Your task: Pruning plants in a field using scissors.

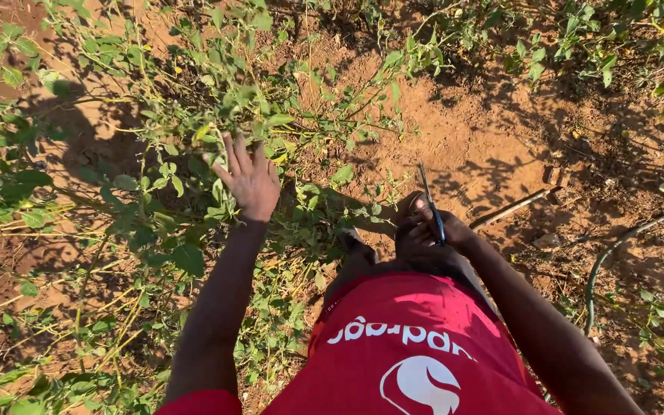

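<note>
The left hand (pixel 249 180) is stretched forward at the end of a straight arm, back of the hand up, fingers spread and open, gripping nothing; the fingertips reach into the upper stems of a sprawling leafy plant (pixel 194 115) and touch or nearly touch its foliage. The right hand (pixel 428 230) is drawn in close to the body, just above the red shirt (pixel 409 346), with its fingers curled shut around a thin dark blade-like tool (pixel 430 201) that points up and away from the wrist; its exact kind cannot be told, since only a slim, straight, narrow edge shows above the fist. The plant has wiry yellowish-green stalks and small oval green leaves, some gone yellow, tangled low across the left half of the view. The shirt is smooth cloth with white print. Underfoot is dry, crumbly reddish-brown soil (pixel 455 131), bare in the middle and lit by strong sun, with sharp shadows of branches thrown over it. A short stick (pixel 512 207) lies on the soil right of the right hand, and a curved dark hose or stem (pixel 616 250) bends along the ground farther right. More leafy growth (pixel 578 38) lines the top edge.
</note>
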